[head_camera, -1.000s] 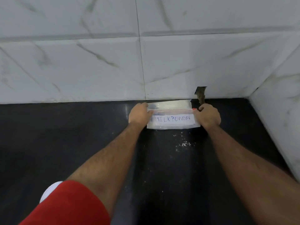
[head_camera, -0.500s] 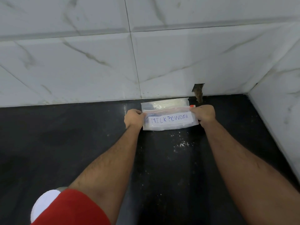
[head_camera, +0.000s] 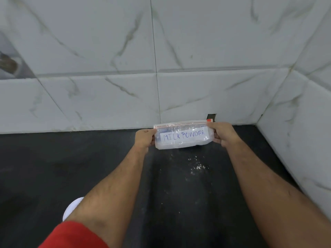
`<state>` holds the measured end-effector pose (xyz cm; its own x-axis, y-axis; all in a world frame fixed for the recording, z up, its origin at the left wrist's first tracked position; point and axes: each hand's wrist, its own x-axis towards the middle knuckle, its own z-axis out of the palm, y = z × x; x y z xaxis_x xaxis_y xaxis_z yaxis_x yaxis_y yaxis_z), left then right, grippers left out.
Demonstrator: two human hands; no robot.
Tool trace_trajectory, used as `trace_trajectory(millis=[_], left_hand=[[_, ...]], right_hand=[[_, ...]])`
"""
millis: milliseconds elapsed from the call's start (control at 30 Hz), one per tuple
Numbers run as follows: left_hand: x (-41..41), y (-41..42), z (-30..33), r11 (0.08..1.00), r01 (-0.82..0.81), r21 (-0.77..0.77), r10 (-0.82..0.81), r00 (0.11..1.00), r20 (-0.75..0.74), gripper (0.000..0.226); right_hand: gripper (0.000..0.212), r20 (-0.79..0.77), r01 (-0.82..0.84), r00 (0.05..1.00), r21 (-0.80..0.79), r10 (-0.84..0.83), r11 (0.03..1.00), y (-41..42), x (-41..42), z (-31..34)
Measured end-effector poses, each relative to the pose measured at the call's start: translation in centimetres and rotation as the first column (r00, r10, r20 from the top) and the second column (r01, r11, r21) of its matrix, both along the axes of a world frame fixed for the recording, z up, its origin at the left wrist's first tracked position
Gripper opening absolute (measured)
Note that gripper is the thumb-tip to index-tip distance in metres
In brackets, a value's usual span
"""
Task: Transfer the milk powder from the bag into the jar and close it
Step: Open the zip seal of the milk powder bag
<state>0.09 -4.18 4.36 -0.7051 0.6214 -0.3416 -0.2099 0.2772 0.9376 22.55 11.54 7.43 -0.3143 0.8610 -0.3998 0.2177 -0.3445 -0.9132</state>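
The bag point(head_camera: 183, 137) lay lengthwise left to right at the far wall, left hand point(head_camera: 144, 138) and right hand point(head_camera: 224, 134) each pinching one end.

- A white round thing point(head_camera: 72, 208), well short of the left hand's fingers point(head_camera: 152, 136), is mostly hidden behind the left forearm; whether it is a lid or a jar cannot be told.
- The right hand's fingers point(head_camera: 217, 137) pass behind the bag point(head_camera: 182, 136), so their tips are hidden.
- The small blue print on the bag, just beside the left fingers, is too small to read.
- A dark notch point(head_camera: 211, 116) in the wall tile, just beyond the right fingers, is partly covered by the bag.
- A blurred brown fitting point(head_camera: 7, 64) is cut off by the left edge.
- The red sleeve point(head_camera: 71, 237) runs off the bottom edge.
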Motion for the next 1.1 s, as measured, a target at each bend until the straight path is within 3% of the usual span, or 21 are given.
trace_trajectory(millis=[200, 400, 533, 600, 633, 700, 767, 833, 900, 1000, 1100], left_hand=[[-0.8, -3.3, 2.8, 0.998, 0.045, 0.035, -0.046, 0.999, 0.024, 0.011], [-0.7, -6.7, 4.4, 0.996, 0.081, -0.047, -0.073, 0.987, 0.145, 0.017], [0.3, -8.6, 3.4, 0.988, 0.095, -0.125, -0.075, 0.986, 0.151, 0.010], [0.9, -8.7, 2.6, 0.984, 0.072, -0.165, -0.070, 0.997, 0.013, 0.024], [1.1, -8.5, 2.2, 0.976, 0.046, -0.212, -0.075, 0.989, -0.131, 0.035], [2.3, -8.1, 2.6, 0.972, -0.021, -0.234, -0.085, 0.899, -0.430, 0.043], [4.4, -7.1, 3.8, 0.992, 0.057, -0.117, -0.113, 0.818, -0.563, 0.039], [6.7, -5.2, 5.0, 0.969, 0.238, -0.065, -0.227, 0.758, -0.611, 0.034], [9.0, -3.1, 5.9, 0.904, 0.409, -0.123, -0.382, 0.644, -0.663, 0.034], [11.3, -0.3, 6.7, 0.797, 0.553, -0.245, -0.539, 0.467, -0.701, 0.035], [11.4, 1.6, 7.1, 0.711, 0.626, -0.320, -0.643, 0.396, -0.655, 0.024]], right_hand=[[0.011, -0.058, -0.054, 0.997, 0.058, 0.057, 0.997, -3.8, 1.4, 2.9], [0.011, -0.036, -0.125, 0.992, -0.038, 0.124, 0.991, -6.6, 3.1, 3.7], [0.015, 0.007, -0.129, 0.992, -0.084, 0.130, 0.988, -8.4, 3.9, 2.7], [0.011, 0.022, -0.113, 0.993, -0.097, 0.116, 0.989, -9.1, 4.2, 2.1], [0.011, 0.024, -0.105, 0.994, -0.098, 0.108, 0.990, -9.3, 4.4, 1.9], [0.011, 0.016, -0.098, 0.995, -0.079, 0.099, 0.992, -9.6, 4.8, 1.6], [0.013, -0.005, -0.104, 0.995, -0.038, 0.103, 0.994, -9.7, 5.1, 1.6], [0.010, -0.009, -0.121, 0.993, 0.009, 0.121, 0.993, -9.7, 5.3, 1.9], [0.010, 0.000, -0.140, 0.990, 0.050, 0.140, 0.989, -9.7, 5.3, 2.1], [0.014, 0.015, -0.177, 0.984, 0.106, 0.177, 0.978, -9.5, 5.5, 2.2], [0.016, 0.021, -0.198, 0.980, 0.152, 0.197, 0.968, -9.3, 6.0, 2.2]])
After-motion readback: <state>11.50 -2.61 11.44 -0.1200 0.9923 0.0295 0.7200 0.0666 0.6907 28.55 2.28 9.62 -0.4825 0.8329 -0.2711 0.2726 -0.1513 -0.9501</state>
